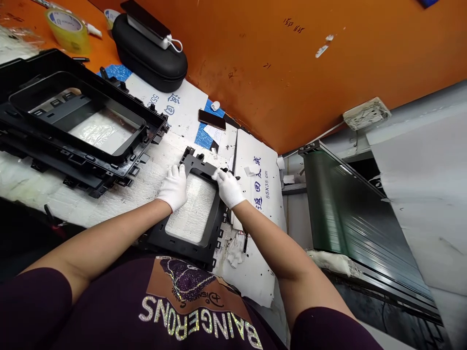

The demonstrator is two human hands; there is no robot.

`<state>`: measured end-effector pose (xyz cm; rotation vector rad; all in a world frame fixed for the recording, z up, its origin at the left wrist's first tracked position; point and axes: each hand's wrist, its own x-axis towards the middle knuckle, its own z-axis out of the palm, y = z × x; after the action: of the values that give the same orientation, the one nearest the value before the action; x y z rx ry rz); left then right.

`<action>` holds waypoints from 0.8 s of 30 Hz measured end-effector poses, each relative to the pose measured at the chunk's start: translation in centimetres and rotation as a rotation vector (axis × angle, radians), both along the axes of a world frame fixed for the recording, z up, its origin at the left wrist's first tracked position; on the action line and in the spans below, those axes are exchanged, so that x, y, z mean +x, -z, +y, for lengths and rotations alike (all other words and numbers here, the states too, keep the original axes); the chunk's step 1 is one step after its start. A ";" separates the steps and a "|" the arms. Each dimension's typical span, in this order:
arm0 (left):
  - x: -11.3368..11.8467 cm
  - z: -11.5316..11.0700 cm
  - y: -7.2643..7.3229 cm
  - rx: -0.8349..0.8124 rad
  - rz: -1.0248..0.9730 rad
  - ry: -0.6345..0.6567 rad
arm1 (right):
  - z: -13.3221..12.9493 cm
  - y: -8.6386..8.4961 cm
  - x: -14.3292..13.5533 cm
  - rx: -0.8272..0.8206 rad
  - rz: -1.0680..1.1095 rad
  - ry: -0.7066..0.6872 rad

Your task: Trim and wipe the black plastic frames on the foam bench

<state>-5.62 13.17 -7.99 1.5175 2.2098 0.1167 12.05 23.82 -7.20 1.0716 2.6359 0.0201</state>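
Note:
A black plastic frame (189, 247) with a rectangular opening and clips along its edges lies on the white padded bench in front of me. My left hand (174, 188), in a white glove, holds the frame's left side near the far corner, fingers closed along its edge. At the far right corner, my right hand (229, 188), also gloved in white, has its fingers bent and pressed together on the frame. Its fingertips rest on the far bar, and whether a small piece lies under them is hidden.
Larger stacked black plastic frames (105, 165) stand to the left. Behind lie a black case (149, 58) with a power bank on top, yellowish tape (68, 30) and a phone (212, 119). Crumpled paper (237, 250) is by the right edge; farther right runs a green conveyor belt (339, 204).

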 end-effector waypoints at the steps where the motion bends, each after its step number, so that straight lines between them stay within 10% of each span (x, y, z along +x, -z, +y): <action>1: 0.1 0.0 0.1 -0.003 0.007 -0.004 | -0.1 -0.1 0.8 0.008 -0.014 0.037; 11: 0.2 0.0 -0.7 0.005 0.021 0.001 | 0.4 1.4 -4.6 -0.006 0.161 0.096; 19: -0.1 -0.4 -0.9 0.041 -0.018 -0.021 | -1.3 -2.7 2.2 -0.072 0.188 0.271; 24: -1.0 -2.2 -0.7 0.077 -0.077 0.015 | -0.7 -4.0 1.7 0.034 0.426 0.413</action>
<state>-6.64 10.94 -7.32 1.5433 2.1561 0.2537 13.72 23.14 -3.20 1.7802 2.7086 -0.2803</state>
